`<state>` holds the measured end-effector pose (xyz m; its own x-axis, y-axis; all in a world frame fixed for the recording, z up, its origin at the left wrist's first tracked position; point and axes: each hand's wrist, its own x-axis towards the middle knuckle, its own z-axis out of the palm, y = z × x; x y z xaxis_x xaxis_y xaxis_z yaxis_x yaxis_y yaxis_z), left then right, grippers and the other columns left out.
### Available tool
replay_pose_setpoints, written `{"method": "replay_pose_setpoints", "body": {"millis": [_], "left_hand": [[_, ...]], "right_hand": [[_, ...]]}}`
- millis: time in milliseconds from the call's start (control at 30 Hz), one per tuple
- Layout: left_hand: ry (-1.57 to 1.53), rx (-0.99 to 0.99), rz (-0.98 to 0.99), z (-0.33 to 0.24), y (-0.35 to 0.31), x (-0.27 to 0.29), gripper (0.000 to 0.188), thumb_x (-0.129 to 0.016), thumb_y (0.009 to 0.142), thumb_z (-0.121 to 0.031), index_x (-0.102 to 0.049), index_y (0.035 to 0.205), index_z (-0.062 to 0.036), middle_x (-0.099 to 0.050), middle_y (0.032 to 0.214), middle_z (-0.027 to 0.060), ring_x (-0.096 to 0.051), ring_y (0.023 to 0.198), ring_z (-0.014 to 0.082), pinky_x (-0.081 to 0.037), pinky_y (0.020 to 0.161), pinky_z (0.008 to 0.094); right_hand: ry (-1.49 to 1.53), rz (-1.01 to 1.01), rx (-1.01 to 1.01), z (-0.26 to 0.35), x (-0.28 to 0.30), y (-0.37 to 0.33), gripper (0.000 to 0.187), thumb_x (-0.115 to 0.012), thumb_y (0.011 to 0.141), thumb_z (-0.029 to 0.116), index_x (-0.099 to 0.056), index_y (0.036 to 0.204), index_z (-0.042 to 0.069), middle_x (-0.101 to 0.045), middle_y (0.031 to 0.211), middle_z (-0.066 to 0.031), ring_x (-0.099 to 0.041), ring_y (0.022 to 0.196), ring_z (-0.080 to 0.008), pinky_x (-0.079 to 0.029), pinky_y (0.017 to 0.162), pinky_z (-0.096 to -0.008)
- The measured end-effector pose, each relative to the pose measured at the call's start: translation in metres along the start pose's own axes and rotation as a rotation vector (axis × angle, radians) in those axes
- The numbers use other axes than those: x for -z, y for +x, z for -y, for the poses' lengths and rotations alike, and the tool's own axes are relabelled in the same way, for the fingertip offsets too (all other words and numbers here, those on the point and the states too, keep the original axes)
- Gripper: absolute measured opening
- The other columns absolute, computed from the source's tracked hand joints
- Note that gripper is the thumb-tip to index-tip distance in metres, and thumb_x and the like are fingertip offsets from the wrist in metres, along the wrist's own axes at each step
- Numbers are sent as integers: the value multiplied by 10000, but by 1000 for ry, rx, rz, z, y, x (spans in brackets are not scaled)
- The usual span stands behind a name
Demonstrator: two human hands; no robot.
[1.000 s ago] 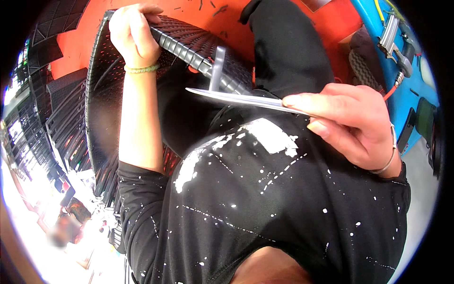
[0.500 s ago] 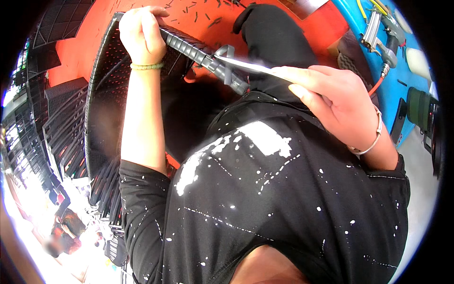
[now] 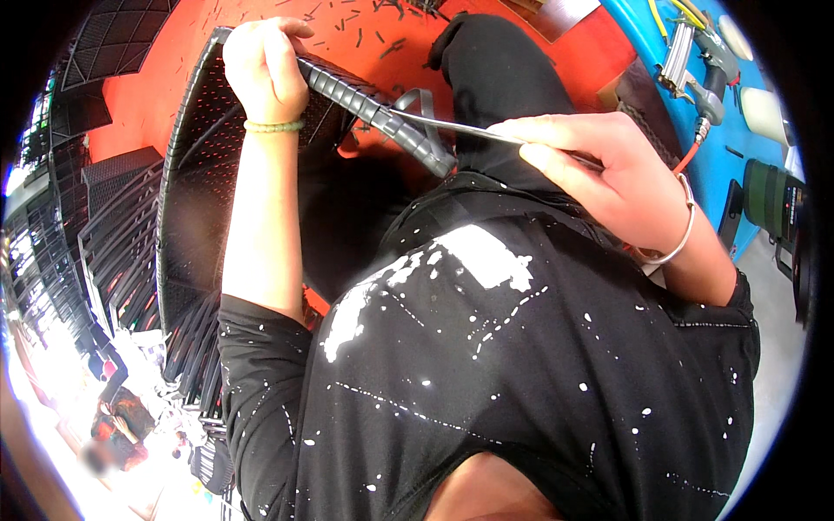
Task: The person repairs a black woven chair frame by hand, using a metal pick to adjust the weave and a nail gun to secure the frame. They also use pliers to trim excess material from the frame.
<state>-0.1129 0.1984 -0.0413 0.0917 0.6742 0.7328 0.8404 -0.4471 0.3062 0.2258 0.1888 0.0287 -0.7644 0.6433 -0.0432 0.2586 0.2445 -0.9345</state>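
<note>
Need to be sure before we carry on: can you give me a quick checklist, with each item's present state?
1. Left hand gripping the wrapped black rail: ok, closed at its upper end.
2. Right hand holding the thin metal tool: ok, pinched between thumb and fingers.
3. Tool's tip tucked under a wrap: cannot tell, too small to see.
4. Black strip lying flat: not ok, a loop stands off the rail.
5. Air tool apart from both hands: ok, on the blue table.
</note>
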Motion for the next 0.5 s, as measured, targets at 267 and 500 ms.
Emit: {"method": "replay_pose_setpoints", "body": {"millis": [267,500], "left_hand": [[61,-9,46,-4,5,3,348,-379,862,-209,-662,693,-99,-541,553,1,-532,584,210,-424,631,332],[101,19,43,-5,5,3,348,-368,867,-216,-656,700,-115,-539,559,-7,-539,594,218,-421,651,335]], "right_hand": [[470,77,-323,17,-3,0,243,-551,943,93,-652,1133,-19,-506,654,39,-460,580,-43,-391,549,-202],[322,-86,-245,21,-31,-12,209,-558,937,63,-659,1107,-5,-572,703,-5,-485,620,-45,-404,572,-216]]}}
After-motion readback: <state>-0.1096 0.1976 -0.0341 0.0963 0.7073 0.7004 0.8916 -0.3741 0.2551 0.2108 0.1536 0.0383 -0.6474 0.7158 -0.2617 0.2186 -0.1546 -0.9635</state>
